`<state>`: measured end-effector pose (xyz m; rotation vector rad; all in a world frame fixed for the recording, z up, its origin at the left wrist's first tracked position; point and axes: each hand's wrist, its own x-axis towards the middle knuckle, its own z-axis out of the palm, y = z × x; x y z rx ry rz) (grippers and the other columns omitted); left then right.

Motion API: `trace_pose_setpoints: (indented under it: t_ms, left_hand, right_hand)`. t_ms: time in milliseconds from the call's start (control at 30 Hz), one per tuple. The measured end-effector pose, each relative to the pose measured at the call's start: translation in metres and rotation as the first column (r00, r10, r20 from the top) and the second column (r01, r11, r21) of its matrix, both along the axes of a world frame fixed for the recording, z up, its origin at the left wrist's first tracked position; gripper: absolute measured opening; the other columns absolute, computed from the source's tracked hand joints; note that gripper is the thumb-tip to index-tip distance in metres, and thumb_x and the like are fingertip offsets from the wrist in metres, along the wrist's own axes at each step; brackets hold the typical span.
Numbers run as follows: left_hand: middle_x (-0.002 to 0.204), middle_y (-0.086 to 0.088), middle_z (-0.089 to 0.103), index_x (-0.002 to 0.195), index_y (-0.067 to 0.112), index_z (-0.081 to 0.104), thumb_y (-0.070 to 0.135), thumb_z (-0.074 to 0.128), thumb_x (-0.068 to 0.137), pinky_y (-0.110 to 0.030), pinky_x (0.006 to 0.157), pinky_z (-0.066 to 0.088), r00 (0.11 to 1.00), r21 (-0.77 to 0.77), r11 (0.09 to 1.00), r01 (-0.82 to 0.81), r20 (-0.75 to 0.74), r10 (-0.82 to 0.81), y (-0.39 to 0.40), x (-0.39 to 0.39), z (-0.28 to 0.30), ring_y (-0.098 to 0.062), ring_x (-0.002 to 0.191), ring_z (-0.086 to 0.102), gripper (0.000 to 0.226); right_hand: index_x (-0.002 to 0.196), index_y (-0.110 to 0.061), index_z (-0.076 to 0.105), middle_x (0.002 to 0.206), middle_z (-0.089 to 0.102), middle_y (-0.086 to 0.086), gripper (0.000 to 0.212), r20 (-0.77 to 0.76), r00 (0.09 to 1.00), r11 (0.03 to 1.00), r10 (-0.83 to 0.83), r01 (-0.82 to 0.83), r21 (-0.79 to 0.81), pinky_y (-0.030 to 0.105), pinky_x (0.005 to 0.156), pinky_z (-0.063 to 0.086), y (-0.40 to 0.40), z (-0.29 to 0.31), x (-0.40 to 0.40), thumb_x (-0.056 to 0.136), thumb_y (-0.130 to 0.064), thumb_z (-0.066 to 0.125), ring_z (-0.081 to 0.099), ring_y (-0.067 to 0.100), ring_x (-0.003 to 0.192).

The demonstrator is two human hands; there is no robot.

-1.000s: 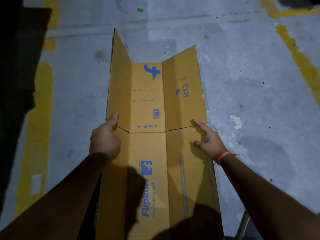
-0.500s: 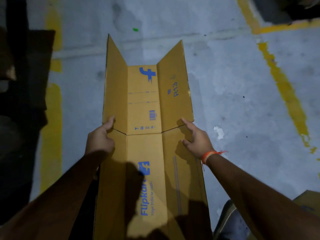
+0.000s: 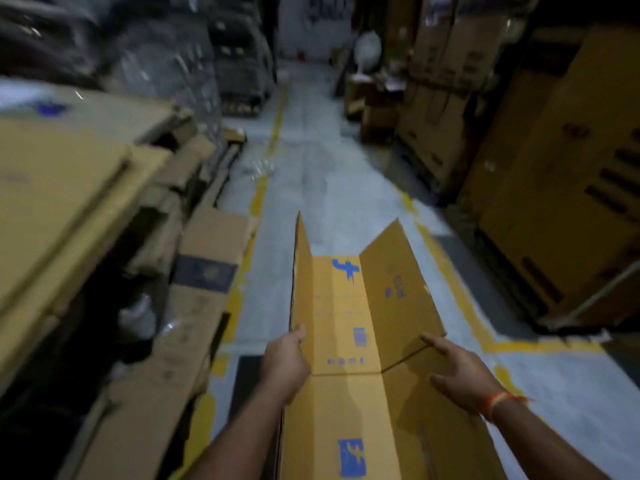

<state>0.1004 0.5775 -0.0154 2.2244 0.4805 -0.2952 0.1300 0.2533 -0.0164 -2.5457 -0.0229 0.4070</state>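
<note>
Left hand (image 3: 285,363) now grips one carton (image 3: 346,403), fingers curled; right hand (image 3: 457,368) fingers straight, touching.

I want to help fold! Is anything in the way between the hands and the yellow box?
No, nothing is in between. The left hand grips the left edge of the cardboard box, and the right hand rests with straight fingers on its right side.

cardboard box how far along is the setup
Done: the cardboard box is opened into a trough, left flap and right flap raised. In hand: the left hand grips its left wall, the right hand rests on the right wall. Left: closing the flaps; none is folded shut.
</note>
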Motion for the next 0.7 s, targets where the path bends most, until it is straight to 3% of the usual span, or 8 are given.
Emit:
trace_pose_setpoints:
  t_ms: [100,167,233,333,433,533,633,700]
  left_hand:
    - [0.155,0.002,0.046,0.156,0.039,0.035,-0.009,0.039,0.09,-0.024,0.095,0.049,0.997,-0.017,0.999,-0.039,0.066,0.04,0.028,0.023,0.083,-0.024,0.13,0.055,0.082]
    - [0.158,0.002,0.042,0.157,0.037,0.035,-0.009,0.039,0.091,-0.021,0.092,0.043,0.99,-0.039,0.996,-0.079,0.112,0.083,0.044,0.04,0.123,-0.023,0.134,0.051,0.081]
    - [0.16,0.002,0.039,0.157,0.037,0.035,-0.007,0.041,0.095,-0.021,0.096,0.042,0.979,-0.067,0.99,-0.121,0.156,0.13,0.053,0.055,0.163,-0.022,0.134,0.05,0.076]
    - [0.158,0.001,0.039,0.157,0.035,0.034,-0.005,0.044,0.099,-0.023,0.092,0.043,0.948,-0.095,0.975,-0.203,0.231,0.22,0.059,0.076,0.215,-0.019,0.124,0.05,0.071]
    - [0.157,0.0,0.041,0.157,0.035,0.036,-0.004,0.046,0.098,-0.027,0.094,0.046,0.889,-0.126,0.938,-0.323,0.299,0.346,0.063,0.089,0.265,-0.023,0.13,0.05,0.071]
    - [0.158,-0.001,0.041,0.158,0.029,0.036,-0.011,0.046,0.095,-0.024,0.094,0.045,0.798,-0.2,0.877,-0.436,0.365,0.48,0.068,0.078,0.317,-0.024,0.136,0.047,0.074]
    - [0.158,-0.004,0.041,0.157,0.026,0.037,-0.018,0.045,0.093,-0.014,0.067,0.05,0.669,-0.269,0.796,-0.543,0.434,0.603,0.079,0.045,0.364,-0.017,0.121,0.049,0.079]
    - [0.157,-0.005,0.043,0.157,0.026,0.038,-0.019,0.044,0.092,-0.022,0.075,0.055,0.578,-0.267,0.734,-0.624,0.474,0.664,0.096,0.014,0.383,-0.018,0.114,0.05,0.079]
  right_hand:
    - [0.145,-0.051,0.041,0.151,0.047,-0.001,0.082,0.066,0.996,0.998,0.058,-0.057,-0.017,0.027,0.095,0.053,0.025,0.094,0.039,0.081,-0.01,0.072,0.053,0.017,0.127]
    - [0.148,-0.05,0.039,0.153,0.043,-0.002,0.083,0.103,0.991,0.996,0.085,-0.082,-0.031,0.016,0.081,0.049,0.039,0.141,0.071,0.084,-0.01,0.072,0.049,0.017,0.131]
    - [0.149,-0.049,0.037,0.153,0.042,-0.005,0.085,0.149,0.979,0.99,0.138,-0.131,-0.055,0.01,0.076,0.046,0.051,0.181,0.106,0.084,-0.009,0.073,0.047,0.014,0.134]
    - [0.145,-0.054,0.037,0.153,0.043,-0.012,0.088,0.197,0.944,0.965,0.263,-0.254,-0.071,0.01,0.079,0.048,0.062,0.23,0.168,0.08,-0.01,0.077,0.046,0.009,0.135]
    - [0.146,-0.047,0.041,0.149,0.048,-0.014,0.087,0.243,0.886,0.919,0.395,-0.381,-0.103,0.021,0.1,0.045,0.077,0.292,0.226,0.077,-0.008,0.078,0.047,0.008,0.135]
    - [0.147,-0.04,0.044,0.147,0.051,-0.011,0.087,0.286,0.805,0.851,0.52,-0.516,-0.096,0.029,0.109,0.043,0.108,0.363,0.266,0.076,-0.004,0.08,0.049,0.009,0.134]
    - [0.146,-0.037,0.044,0.147,0.05,-0.006,0.084,0.33,0.679,0.741,0.656,-0.662,-0.114,0.038,0.108,0.045,0.159,0.426,0.28,0.078,-0.002,0.079,0.049,0.017,0.133]
    - [0.149,-0.033,0.042,0.146,0.049,-0.002,0.083,0.357,0.572,0.647,0.739,-0.749,-0.139,0.039,0.103,0.047,0.202,0.456,0.268,0.081,0.0,0.076,0.049,0.023,0.132]
